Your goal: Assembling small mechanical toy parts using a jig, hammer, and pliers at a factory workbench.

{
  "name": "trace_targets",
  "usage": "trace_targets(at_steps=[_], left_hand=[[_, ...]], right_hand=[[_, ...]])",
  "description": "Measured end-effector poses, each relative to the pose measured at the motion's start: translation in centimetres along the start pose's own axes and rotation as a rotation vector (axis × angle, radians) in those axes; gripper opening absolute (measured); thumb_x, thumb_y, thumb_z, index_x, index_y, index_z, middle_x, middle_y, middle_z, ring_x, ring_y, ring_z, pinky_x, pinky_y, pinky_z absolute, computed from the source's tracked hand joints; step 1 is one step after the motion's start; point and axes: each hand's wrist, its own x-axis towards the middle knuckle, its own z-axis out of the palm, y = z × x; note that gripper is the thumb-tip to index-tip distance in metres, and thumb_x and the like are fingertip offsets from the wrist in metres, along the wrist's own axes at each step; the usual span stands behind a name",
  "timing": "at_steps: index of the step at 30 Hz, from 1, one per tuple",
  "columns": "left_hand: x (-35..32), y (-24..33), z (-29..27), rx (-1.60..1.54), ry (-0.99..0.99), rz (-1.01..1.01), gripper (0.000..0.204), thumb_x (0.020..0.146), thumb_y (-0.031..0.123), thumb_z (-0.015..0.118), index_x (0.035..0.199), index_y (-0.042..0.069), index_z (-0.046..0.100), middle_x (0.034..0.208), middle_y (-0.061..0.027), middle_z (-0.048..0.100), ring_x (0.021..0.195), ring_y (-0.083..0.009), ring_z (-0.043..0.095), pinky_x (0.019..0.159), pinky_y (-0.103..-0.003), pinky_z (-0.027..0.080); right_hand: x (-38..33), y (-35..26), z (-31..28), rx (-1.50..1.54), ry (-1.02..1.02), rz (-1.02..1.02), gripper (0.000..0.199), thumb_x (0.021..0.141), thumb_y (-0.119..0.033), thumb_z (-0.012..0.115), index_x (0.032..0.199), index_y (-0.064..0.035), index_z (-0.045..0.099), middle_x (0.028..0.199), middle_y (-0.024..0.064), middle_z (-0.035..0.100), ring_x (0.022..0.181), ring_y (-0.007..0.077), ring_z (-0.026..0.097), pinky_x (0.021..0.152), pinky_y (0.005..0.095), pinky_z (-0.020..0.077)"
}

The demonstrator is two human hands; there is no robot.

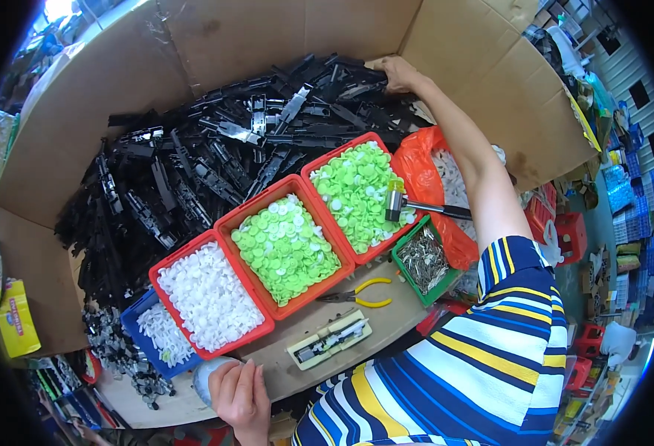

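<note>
The person wears a short-sleeved knit top with horizontal stripes: broad bands of dark blue and white, crossed by narrower bands of yellow and thin lines of lighter blue. The sleeve ends above the elbow of the right arm in a striped cuff, where the bands run closer together. Below that cuff the forearm is bare down to the right hand (395, 73), with no watch, bracelet or glove on it. The left hand (241, 400) is bare too: no ring shows on its fingers and no sleeve reaches its wrist.
</note>
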Motion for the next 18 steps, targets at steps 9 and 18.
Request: trace_targets(at_steps=[9, 18], left_hand=[[-2.6, 1.3, -1.1, 0.036, 0.029, 0.000, 0.017, 0.072, 0.000, 0.077, 0.088, -0.002, 0.071, 0.080, -0.0120, 0.065, 0.078, -0.0303, 0.063, 0.070, -0.040, 0.050], [-2.1, 2.1, -0.4, 0.065, 0.001, 0.048, 0.018, 0.073, 0.000, 0.077, 0.089, -0.001, 0.070, 0.079, -0.0115, 0.065, 0.078, -0.0295, 0.063, 0.071, -0.040, 0.050]], right_hand=[[-2.1, -8.8, -7.8, 0.288, -0.027, 0.121, 0.060, 0.065, -0.025, 0.075, 0.121, -0.0038, 0.064, 0.108, 0.0224, 0.069, 0.101, 0.0374, 0.066, 0.089, 0.0424, 0.0521], [2.1, -18.2, -14.6, 0.667, -0.049, -0.308, 0.093, 0.074, -0.048, 0.082, 0.148, -0.0092, 0.040, 0.142, 0.0209, 0.051, 0.125, 0.0289, 0.054, 0.103, 0.0395, 0.0471]])
